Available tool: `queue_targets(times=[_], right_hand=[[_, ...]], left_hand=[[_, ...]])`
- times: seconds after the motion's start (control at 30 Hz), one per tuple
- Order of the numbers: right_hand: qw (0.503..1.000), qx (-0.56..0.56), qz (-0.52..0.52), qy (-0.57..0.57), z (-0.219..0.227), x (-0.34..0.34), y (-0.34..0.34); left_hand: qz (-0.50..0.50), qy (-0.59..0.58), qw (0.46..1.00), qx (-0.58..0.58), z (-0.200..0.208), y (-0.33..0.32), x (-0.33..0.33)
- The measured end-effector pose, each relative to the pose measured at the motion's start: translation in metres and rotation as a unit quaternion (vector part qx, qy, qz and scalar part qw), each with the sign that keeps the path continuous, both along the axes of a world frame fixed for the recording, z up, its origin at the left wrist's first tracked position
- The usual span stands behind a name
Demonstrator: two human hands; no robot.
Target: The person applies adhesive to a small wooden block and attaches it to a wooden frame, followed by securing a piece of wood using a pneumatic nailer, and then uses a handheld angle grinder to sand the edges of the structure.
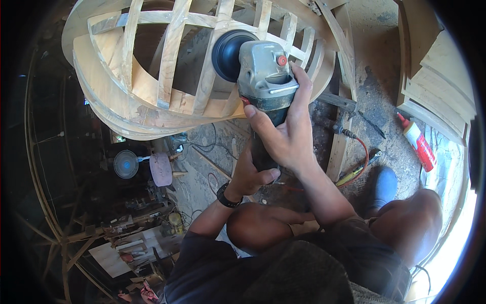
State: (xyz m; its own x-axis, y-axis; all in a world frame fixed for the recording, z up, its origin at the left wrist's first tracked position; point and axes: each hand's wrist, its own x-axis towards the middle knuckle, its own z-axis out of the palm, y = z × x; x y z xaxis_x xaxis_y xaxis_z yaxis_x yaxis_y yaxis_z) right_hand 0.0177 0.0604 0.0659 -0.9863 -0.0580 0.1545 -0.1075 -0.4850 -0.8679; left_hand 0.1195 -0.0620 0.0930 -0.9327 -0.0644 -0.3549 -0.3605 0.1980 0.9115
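Observation:
Both my hands are wrapped around an angle grinder (pixel 266 76) with a grey metal head, a red button and a dark body. My right hand (pixel 293 129) grips it just behind the head, thumb on one side and fingers on the other. Lower down, my left hand (pixel 248 172) closes round the rear of the body; a dark watch is on that wrist. The round black pad (pixel 230 54) on the grinder is at the slats of a curved wooden frame (pixel 174 55). Whether the pad touches the wood I cannot tell.
A red-and-white glue bottle (pixel 420 144) lies at the right, near stacked curved wooden pieces (pixel 440 86). An orange hose (pixel 365 152) and a yellow tool (pixel 349 177) are on the dusty floor by my blue shoe (pixel 386 185). A fan (pixel 126 164) stands at left.

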Motion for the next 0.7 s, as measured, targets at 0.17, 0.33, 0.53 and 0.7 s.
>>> queue_targets(times=[0.17,0.33,0.53,0.7], right_hand=[[0.999,-0.040,-0.004,-0.013,0.007,-0.031,0.006],[0.999,-0.001,-0.032,0.008,0.018,-0.058,0.014],[0.999,-0.031,0.038,-0.001,0.006,-0.009,0.002],[1.000,-0.019,-0.008,0.009,-0.009,-0.012,0.000]], left_hand=[[-0.010,0.005,1.000,-0.001,0.008,0.012,-0.027],[-0.011,0.021,1.000,-0.007,0.011,0.020,-0.053],[-0.033,-0.021,0.999,-0.010,0.006,-0.003,-0.013],[0.002,0.017,1.000,0.013,-0.004,0.008,-0.017]])
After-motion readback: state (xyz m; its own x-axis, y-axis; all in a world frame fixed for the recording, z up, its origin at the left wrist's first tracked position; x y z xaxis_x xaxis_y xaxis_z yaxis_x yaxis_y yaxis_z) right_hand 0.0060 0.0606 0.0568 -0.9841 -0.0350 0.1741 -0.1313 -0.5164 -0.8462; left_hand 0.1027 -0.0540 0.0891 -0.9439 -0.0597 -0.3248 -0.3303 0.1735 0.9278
